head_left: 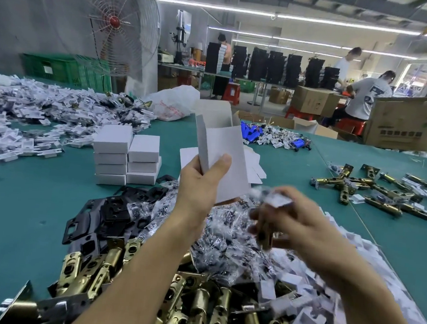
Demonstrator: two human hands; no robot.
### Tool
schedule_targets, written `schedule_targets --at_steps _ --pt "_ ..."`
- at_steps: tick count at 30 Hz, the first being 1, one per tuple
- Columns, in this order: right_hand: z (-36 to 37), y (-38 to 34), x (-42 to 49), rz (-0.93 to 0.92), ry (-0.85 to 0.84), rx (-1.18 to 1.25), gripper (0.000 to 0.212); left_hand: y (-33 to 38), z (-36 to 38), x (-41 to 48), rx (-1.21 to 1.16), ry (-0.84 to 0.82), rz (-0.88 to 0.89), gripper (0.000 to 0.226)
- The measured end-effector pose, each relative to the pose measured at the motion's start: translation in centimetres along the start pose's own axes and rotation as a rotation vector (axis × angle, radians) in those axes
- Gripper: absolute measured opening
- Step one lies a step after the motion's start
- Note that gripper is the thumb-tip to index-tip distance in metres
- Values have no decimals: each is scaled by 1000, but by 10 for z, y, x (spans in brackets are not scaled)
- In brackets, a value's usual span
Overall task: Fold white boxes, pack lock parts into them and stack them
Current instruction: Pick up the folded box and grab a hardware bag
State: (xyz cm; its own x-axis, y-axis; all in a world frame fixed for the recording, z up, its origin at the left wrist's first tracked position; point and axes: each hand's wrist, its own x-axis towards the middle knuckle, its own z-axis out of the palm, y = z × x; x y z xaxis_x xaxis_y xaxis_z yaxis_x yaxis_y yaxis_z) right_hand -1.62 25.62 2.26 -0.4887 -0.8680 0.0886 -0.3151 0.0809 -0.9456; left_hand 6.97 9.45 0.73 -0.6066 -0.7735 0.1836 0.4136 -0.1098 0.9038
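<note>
Head view looks down on my left hand (200, 183), raised over the green table (28, 199) and gripping an open white box (223, 147) by its near left corner: my thumb (221, 162) presses flat on the front face while the other fingers are curled out of sight behind the box. The box stands upright with its mouth and lid flap pointing to the far side. Just right of it and a little nearer, my right hand (299, 226) is blurred; its fingers are curled round a bundle of lock parts (278, 201), which reads as a clear packet with a white card and something brass below, and it sits just beside the box's lower right corner, though I cannot tell whether they touch. Beneath both hands lie bagged screws (222, 238), black plates (110, 212) to the left and brass latches (197, 307) at the near edge. Farther left, two stacks of closed boxes (127, 155) stand side by side, touching. Flat box blanks (255, 169) lie behind the held box, and more latches (372, 188) are scattered well apart on the far right.
</note>
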Motion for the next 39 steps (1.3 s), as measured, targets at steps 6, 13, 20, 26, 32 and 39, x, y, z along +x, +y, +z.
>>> schedule_targets --at_steps 6,13,20,26,32,39 --pt "-14 -5 -1 38 483 189 8 -9 -1 -8 390 -352 -71 24" --pt "-31 -12 -12 -102 497 -298 53 -16 -3 -12 526 -506 -159 32" --pt "-44 -22 -25 -351 837 -266 25 -15 -3 -13 578 -501 -208 16" --pt "-44 -21 -24 -353 686 -325 26 -10 -4 -15 477 -602 -228 19" --pt "-40 -25 -28 -372 540 -524 28 -9 -4 -14 524 -701 -206 35" --pt "-27 -33 -27 -428 463 -546 55 -9 1 -19 426 -749 -134 33"
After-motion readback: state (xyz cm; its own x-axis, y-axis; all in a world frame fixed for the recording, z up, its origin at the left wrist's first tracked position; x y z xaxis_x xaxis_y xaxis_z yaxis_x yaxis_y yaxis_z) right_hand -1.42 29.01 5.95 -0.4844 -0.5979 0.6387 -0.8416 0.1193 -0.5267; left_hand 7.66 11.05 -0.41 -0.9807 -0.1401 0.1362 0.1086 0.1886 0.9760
